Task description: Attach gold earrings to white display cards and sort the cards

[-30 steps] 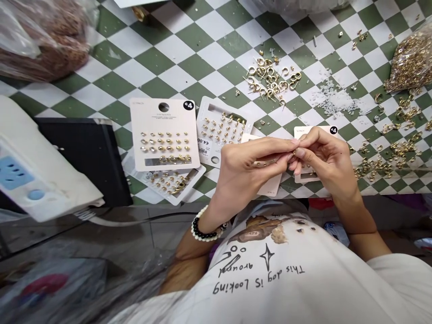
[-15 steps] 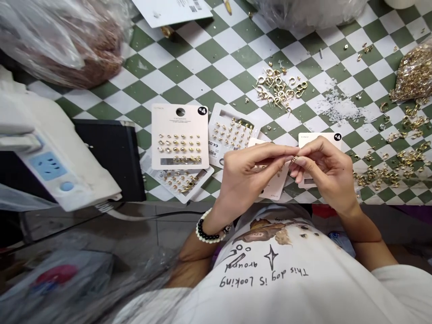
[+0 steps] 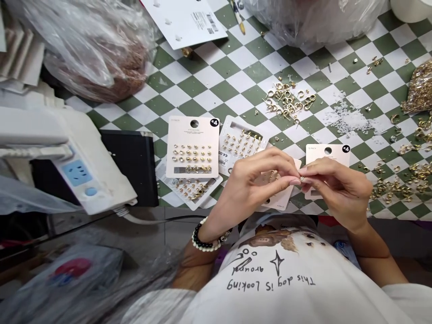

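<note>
Fingertip to fingertip, the left hand [image 3: 246, 182] and right hand [image 3: 344, 189] pinch a tiny gold piece [image 3: 302, 178] just left of the rightmost card [image 3: 317, 154], neither hand the nearer, its long axis too small to tell

Green-and-white checkered tabletop [image 3: 209, 85], gold earrings [image 3: 286, 101]
</note>
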`<state>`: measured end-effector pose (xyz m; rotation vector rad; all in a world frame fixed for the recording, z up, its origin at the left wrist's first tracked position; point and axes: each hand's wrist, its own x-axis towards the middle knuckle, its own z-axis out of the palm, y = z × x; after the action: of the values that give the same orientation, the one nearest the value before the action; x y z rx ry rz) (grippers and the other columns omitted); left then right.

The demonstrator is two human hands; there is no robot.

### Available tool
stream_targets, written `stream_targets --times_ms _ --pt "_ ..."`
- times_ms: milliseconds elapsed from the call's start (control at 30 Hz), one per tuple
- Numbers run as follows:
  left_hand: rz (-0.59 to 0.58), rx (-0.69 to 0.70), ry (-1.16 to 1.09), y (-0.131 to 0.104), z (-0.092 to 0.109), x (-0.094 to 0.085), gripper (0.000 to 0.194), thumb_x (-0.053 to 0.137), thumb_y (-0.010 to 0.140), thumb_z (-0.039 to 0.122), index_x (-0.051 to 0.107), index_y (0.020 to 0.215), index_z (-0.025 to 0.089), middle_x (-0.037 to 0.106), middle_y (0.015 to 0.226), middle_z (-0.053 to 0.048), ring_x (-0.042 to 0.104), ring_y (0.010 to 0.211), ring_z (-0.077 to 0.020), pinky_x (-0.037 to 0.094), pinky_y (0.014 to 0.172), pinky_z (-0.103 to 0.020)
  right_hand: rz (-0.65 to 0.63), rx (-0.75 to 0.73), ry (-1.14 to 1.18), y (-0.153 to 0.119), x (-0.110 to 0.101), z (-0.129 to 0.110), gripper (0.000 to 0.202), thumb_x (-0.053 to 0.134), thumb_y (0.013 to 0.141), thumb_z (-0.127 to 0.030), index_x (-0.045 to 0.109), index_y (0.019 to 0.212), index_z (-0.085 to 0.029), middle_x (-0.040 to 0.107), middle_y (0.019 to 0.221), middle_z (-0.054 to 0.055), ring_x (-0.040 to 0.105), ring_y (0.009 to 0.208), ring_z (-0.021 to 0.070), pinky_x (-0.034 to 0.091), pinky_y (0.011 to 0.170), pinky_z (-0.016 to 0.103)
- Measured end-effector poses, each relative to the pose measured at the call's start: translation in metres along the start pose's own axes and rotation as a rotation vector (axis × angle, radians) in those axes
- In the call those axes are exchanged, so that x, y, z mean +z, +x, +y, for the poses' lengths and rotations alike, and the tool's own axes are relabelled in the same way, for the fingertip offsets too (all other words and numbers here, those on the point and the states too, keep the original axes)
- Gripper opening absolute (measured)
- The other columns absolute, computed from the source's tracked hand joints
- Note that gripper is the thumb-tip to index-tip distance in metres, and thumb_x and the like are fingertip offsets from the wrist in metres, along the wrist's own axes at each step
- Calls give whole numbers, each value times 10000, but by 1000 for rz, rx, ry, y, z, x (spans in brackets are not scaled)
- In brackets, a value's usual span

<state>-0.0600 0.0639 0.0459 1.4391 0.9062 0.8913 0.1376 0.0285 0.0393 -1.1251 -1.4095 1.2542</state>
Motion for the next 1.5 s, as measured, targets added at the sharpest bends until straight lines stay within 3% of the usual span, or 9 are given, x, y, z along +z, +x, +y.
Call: stream_targets --times_ms 167,300,533,767,1000,1300,1500 --pt "-33 93 154 -6 1 -4 58 715 928 121 719 953 174 734 981 -62 703 905 -133 596 820 -238 -76 -9 -12 0 -1 0 395 657 907 22 736 1171 -260 729 975 34 709 846 131 641 677 243" --pt "-60 169 274 -9 2 -4 143 637 952 39 679 1041 143 719 1042 -89 697 1001 -124 581 892 -213 -60 -25 -76 -2 -2 2 420 655 903 28 728 1179 -280 753 1011 25 737 919 140 668 731 246" --pt "-49 183 247 -6 -6 -5 118 659 931 33 666 985 138 723 1000 -91 700 949 -132 601 837 -226 -43 -35 -71 -4 2 4 416 652 889 44 732 1162 -258 750 983 40 743 907 157 665 707 259" --pt "-53 193 107 -3 -9 -8 127 702 917 66 725 997 163 744 1000 -89 724 930 -139 617 827 -223 -3 109 78 1 5 -5 235 654 925 -35 751 1048 -211 753 928 52 742 753 134 677 652 228" --pt "-36 209 235 -3 -11 -4 108 681 925 62 676 991 148 729 981 -90 702 898 -148 580 757 -239 59 120 62 4 8 -5 272 650 888 27 761 986 -201 752 912 44 742 755 118 677 663 185" --pt "-90 232 68 -8 -18 -3 61 697 943 178 638 944 164 710 922 -91 686 860 -156 594 771 -250 -103 348 312 6 1 -11 115 704 907 -62 751 930 -164 730 804 45 734 637 118 660 602 186" --pt "-41 267 105 -8 -16 3 85 693 916 114 619 915 155 697 894 -84 656 829 -140 567 746 -229 -110 362 349 5 -1 -9 93 729 901 -83 760 935 -165 733 818 48 737 656 118 663 617 186"
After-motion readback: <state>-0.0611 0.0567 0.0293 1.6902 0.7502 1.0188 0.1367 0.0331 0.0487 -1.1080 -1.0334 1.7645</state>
